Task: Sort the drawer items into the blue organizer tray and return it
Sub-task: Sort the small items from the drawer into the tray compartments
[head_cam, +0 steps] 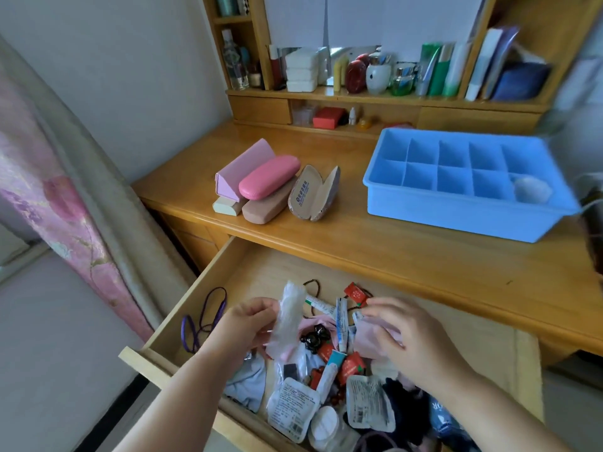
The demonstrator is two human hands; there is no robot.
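Observation:
The wooden drawer (195, 288) stands pulled open below the desk, its front half heaped with small items: tubes, red sachets (357, 293), white packets (293, 407), black beads, cloth. My left hand (251, 321) pinches a clear plastic packet (288, 316) and holds it upright over the pile. My right hand (398, 334) has its fingers curled on a pink cloth (370, 337) in the drawer. The blue organizer tray (456, 207) sits on the desk at the right; a white round item (532, 190) lies in its near right compartment.
Several glasses cases (269, 177) lie on the desk's left side, one of them open (315, 194). Purple hair bands (202, 321) lie in the drawer's left part. Shelves with bottles and books rise behind. A pink curtain (65, 207) hangs at left.

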